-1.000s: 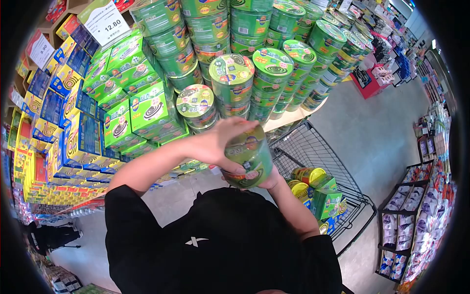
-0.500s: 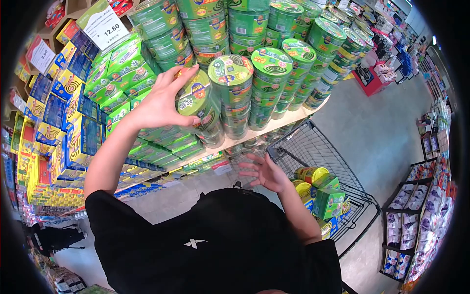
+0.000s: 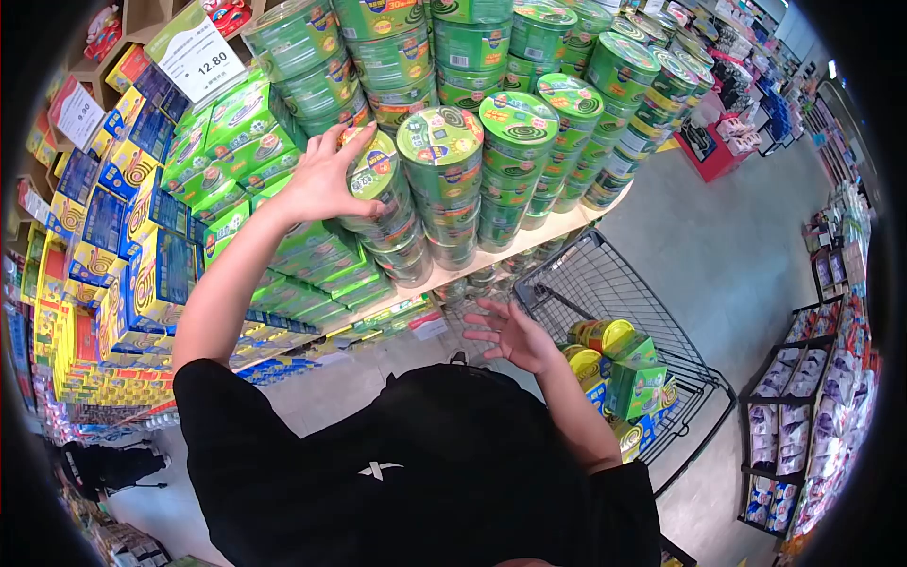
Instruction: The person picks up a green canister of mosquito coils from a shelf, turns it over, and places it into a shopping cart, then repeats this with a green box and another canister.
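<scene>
My left hand [image 3: 326, 184] is around the top tub [image 3: 373, 163] of a stack at the shelf's front edge, thumb on the near side and fingers over the far side. The tub is green with a clear wall and stands upright on the stack. Beside it on the right stands another stack, topped by a green and yellow tub [image 3: 440, 142]. My right hand [image 3: 515, 337] is held in the air in front of my body, palm up, fingers spread, with nothing in it. It is left of the shopping cart.
The black wire cart [image 3: 652, 283] holds green boxes [image 3: 635, 387] and yellow-lidded tubs [image 3: 605, 335]. Stacked green boxes [image 3: 250, 132] and blue-yellow boxes [image 3: 161, 274] fill the shelf's left. A price sign [image 3: 200, 59] stands above them. A person in black [image 3: 113, 466] is at the lower left.
The top tub and my left hand around it have shifted slightly up in view and sit a little farther back. My right hand stays nearly the same.
</scene>
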`<act>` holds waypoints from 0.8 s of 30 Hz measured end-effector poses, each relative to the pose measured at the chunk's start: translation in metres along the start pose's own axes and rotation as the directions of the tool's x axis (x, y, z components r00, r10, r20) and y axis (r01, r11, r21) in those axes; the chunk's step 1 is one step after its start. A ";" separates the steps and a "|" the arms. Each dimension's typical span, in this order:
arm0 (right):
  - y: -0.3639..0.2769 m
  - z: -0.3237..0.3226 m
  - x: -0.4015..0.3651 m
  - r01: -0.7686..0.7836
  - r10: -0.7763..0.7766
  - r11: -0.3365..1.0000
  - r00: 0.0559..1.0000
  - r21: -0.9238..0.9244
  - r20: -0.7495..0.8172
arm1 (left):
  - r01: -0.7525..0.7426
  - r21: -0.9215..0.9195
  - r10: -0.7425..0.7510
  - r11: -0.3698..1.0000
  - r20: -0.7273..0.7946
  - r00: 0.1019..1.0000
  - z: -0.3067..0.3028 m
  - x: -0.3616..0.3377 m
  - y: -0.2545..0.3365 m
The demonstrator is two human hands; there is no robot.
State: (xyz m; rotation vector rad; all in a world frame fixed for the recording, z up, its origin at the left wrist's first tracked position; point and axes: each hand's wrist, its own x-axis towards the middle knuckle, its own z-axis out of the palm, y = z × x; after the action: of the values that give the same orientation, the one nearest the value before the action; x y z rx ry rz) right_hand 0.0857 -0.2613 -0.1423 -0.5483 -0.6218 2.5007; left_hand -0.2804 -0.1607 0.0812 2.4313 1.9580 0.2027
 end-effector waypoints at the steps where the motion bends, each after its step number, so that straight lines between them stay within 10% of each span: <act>1: 0.000 0.000 -0.001 0.003 -0.003 1.000 1.000 -0.003 -0.003 | -0.003 0.012 0.003 1.000 0.003 1.000 0.004 0.003 -0.002; 24: 0.009 -0.012 -0.005 0.029 -0.030 0.999 0.998 -0.028 -0.062 | -0.102 -0.146 0.129 0.984 0.188 0.974 0.014 0.026 -0.032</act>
State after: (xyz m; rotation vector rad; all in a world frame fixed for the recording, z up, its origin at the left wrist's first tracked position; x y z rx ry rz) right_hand 0.0924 -0.2666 -0.1557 -0.6204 -0.6361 2.4409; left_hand -0.3044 -0.1278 0.0673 2.3788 1.6678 0.0882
